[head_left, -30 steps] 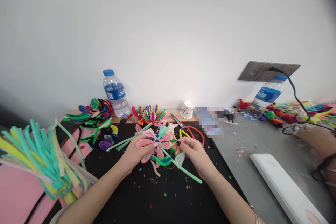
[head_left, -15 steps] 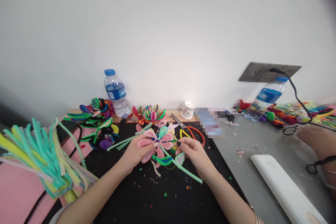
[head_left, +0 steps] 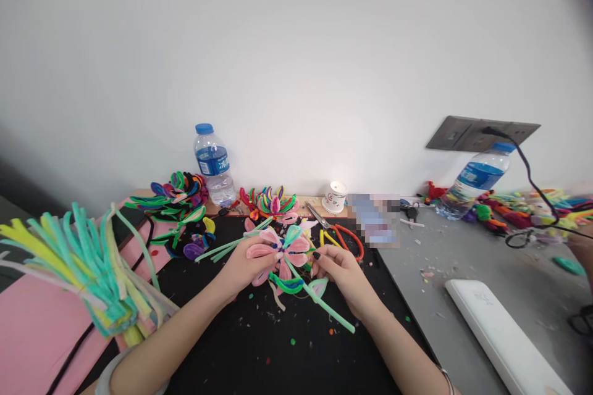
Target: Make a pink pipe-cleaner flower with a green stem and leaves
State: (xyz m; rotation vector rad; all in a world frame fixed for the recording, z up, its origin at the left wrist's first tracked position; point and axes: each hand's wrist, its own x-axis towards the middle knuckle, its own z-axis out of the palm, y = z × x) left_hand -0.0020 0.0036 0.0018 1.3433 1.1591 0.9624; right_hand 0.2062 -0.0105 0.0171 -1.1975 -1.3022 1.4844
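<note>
A pink pipe-cleaner flower (head_left: 297, 245) with a dark blue centre is gripped between the thumb and fingers of my left hand (head_left: 246, 266). From it a pale green stem (head_left: 331, 311) slopes down to the right, bearing a blue-and-green leaf (head_left: 286, 284) and a pale leaf (head_left: 318, 287). At the flower's right side, my right hand (head_left: 340, 271) has thumb and index finger pinched together by a petal edge, at a thin green bit. Exactly what lies between those fingertips is partly hidden. Pale green stems (head_left: 231, 245) stick out behind my left hand.
Orange-handled scissors (head_left: 348, 241) lie beyond my hands, near a paper cup (head_left: 334, 197). A pipe-cleaner bundle (head_left: 99, 278) is at left. Two water bottles (head_left: 214, 163) stand by the wall. A white device (head_left: 503, 333) lies right; another person's arm (head_left: 581, 247) shows at the edge.
The view has shifted slightly. My right fingers have moved in a little toward the flower's petal. The other person's arm at right has drawn back, uncovering a green piece on the table.
</note>
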